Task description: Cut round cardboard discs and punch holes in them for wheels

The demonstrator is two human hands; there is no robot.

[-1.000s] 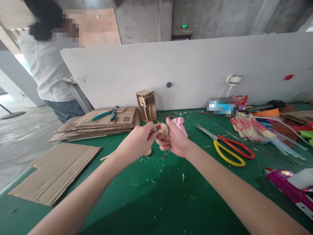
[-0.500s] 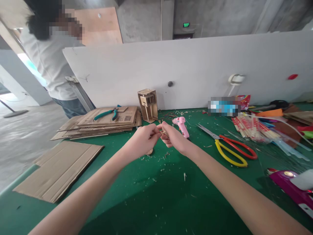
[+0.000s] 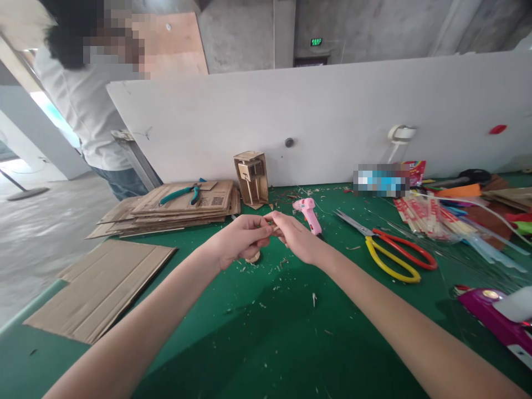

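Observation:
My left hand (image 3: 245,238) and my right hand (image 3: 296,237) meet above the green table (image 3: 266,332), fingertips together. Both are closed in a pinch around something small and tan, mostly hidden by the fingers. Under my left hand a small round tan piece (image 3: 253,257) shows on the table. Behind my hands stands an open cardboard box model (image 3: 260,180) with sticks inside. Just beyond my right hand lies a pink glue gun (image 3: 308,213).
Scissors (image 3: 384,249) with red and yellow handles lie at right, near packed sticks (image 3: 432,216) and a purple device (image 3: 494,316). Stacked cardboard (image 3: 141,213) bears teal pliers (image 3: 178,194); a cardboard sheet (image 3: 103,282) lies nearer. A person (image 3: 87,105) stands behind the white partition (image 3: 233,122).
My left hand has turned and its fingers have shifted around the small piece. My right hand has tilted flatter, its fingers reaching over toward the left. The round tan piece shows more.

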